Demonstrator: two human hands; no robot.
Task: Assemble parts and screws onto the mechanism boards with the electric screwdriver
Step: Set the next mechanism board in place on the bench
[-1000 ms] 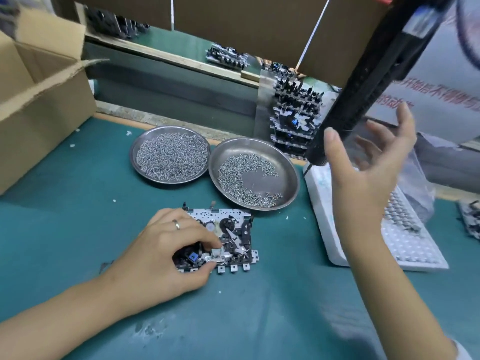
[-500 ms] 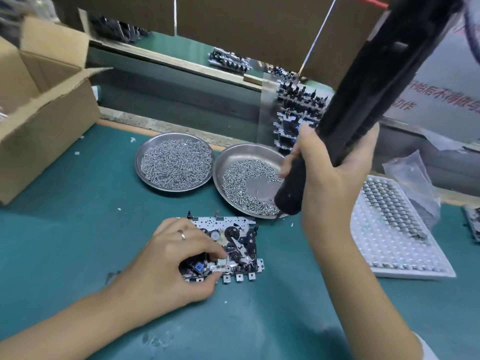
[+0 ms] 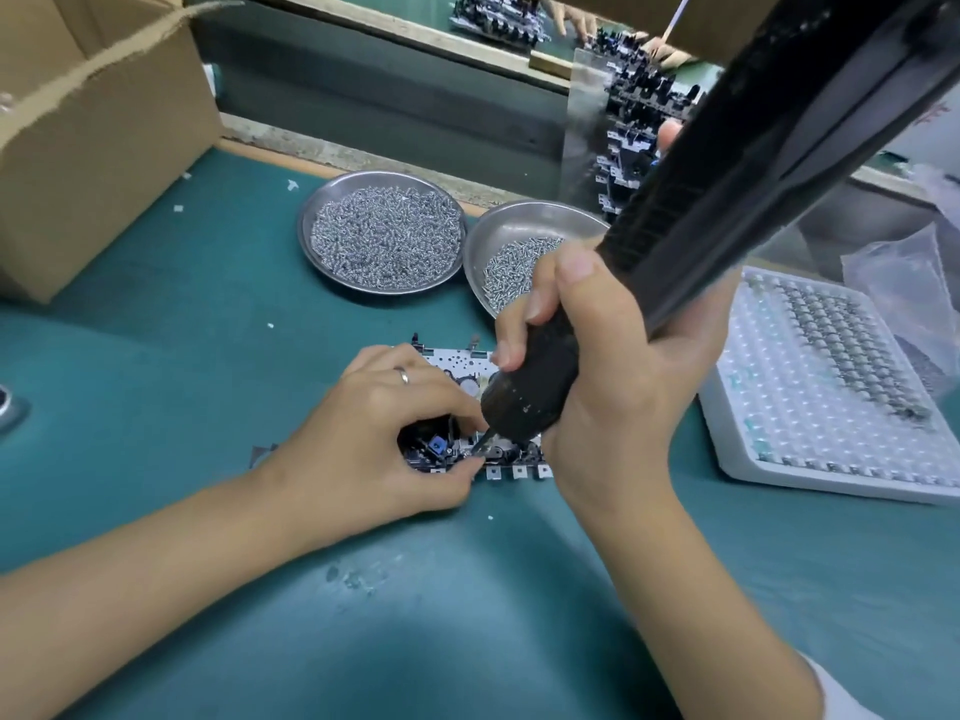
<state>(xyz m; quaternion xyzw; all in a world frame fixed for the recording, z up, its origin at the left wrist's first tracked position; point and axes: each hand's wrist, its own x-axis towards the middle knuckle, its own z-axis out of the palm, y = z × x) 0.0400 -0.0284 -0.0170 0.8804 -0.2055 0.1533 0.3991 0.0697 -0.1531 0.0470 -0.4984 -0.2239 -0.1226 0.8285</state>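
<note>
One head-worn view looks forward and steeply down, close over the green mat (image 3: 156,407) and bench

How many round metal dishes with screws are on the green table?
2. The fuller dish sits left, behind the mechanism board; the emptier dish sits beside it on the right, partly hidden by the right hand.

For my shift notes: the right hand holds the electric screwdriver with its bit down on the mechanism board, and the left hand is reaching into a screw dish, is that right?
Not quite. The head view shows the left hand steadying the mechanism board, not reaching into a screw dish. The right hand does hold the electric screwdriver with its bit down on the board.
</note>
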